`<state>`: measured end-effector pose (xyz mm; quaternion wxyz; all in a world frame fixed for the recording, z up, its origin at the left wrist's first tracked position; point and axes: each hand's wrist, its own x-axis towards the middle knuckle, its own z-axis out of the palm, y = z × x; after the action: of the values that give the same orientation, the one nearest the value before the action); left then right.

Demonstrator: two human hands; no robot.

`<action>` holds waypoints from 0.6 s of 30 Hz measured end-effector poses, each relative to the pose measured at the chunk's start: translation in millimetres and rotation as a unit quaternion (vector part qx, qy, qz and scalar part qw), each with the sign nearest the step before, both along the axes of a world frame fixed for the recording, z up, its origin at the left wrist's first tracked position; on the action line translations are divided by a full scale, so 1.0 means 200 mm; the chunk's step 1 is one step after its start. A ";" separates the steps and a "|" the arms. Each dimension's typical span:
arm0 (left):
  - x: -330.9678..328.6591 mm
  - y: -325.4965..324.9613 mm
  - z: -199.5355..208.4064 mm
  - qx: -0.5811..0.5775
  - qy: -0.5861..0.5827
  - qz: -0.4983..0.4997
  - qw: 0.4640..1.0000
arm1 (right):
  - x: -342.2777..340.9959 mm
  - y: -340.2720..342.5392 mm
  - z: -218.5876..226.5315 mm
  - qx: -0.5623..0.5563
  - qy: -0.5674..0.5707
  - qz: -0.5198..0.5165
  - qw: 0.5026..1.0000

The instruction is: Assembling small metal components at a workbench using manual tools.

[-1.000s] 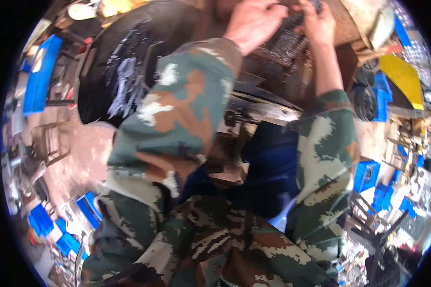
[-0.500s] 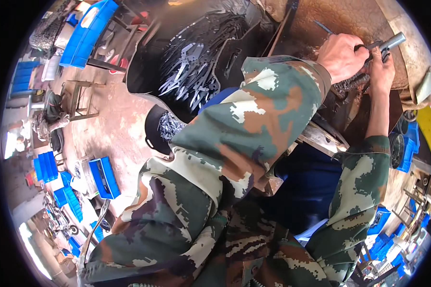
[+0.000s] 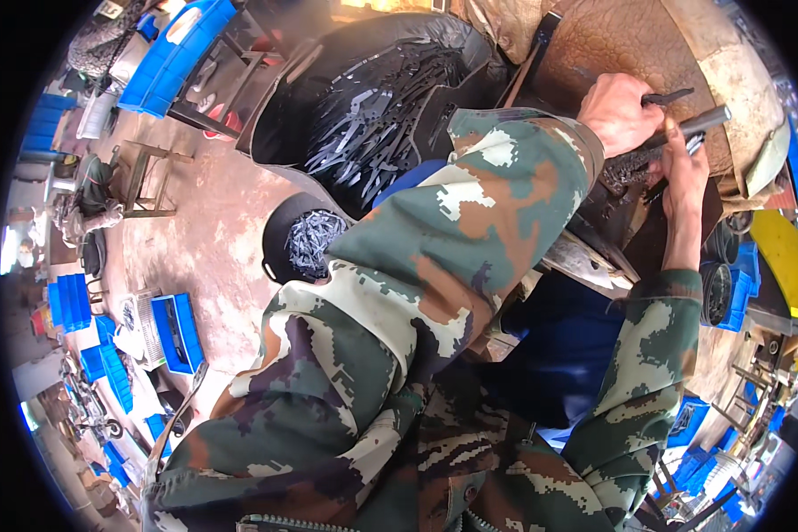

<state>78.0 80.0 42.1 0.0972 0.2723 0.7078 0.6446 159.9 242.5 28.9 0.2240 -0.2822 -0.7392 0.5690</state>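
Note:
My left hand (image 3: 623,113) is closed around a dark rough metal piece (image 3: 634,165) at the upper right, in front of a worn brown machine surface (image 3: 612,44). My right hand (image 3: 685,173) reaches up beside it and holds a grey metal rod (image 3: 696,121) against that piece. Both arms wear camouflage sleeves (image 3: 470,230) that fill the middle of the view. A thin dark strip (image 3: 669,96) sticks out above my left hand's fingers.
A large black tub (image 3: 275,124) of flat metal blanks sits at upper centre, with a small black bowl (image 3: 279,239) of more blanks below it. Blue crates (image 3: 176,330) stand on the concrete floor at left. A yellow panel (image 3: 785,257) and blue bins lie at the right.
The view has swung, shifting my hands from top centre to the upper right. The tub and bowl of blanks have come into fuller view. Both hands stay on the metal piece and rod.

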 end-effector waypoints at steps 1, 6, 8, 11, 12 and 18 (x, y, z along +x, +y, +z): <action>0.01 0.00 0.00 -0.025 -0.023 -0.012 0.999 | 0.06 -0.03 0.00 0.000 0.000 -0.002 1.000; -0.02 0.01 -0.08 -0.041 0.008 0.013 0.999 | 0.33 -0.24 0.11 0.017 -0.061 0.151 0.987; -0.01 0.04 -0.09 -0.056 0.038 -0.001 0.998 | 0.45 -0.25 0.11 0.038 -0.081 0.205 0.975; -0.04 0.11 -0.20 -0.074 0.154 -0.035 0.985 | 0.56 -0.29 0.02 0.211 -0.092 0.290 0.929; -0.05 0.17 -0.25 -0.102 0.213 -0.030 0.971 | 0.60 -0.28 -0.01 0.292 -0.087 0.315 0.899; -0.18 -0.06 -0.29 -0.268 0.239 -0.082 0.930 | 0.59 -0.45 -0.12 0.359 -0.099 0.382 0.846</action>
<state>42.9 68.6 -16.5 0.0473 0.4393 0.8314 0.3370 278.6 152.1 5.3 0.0005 0.0675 -0.9595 0.2734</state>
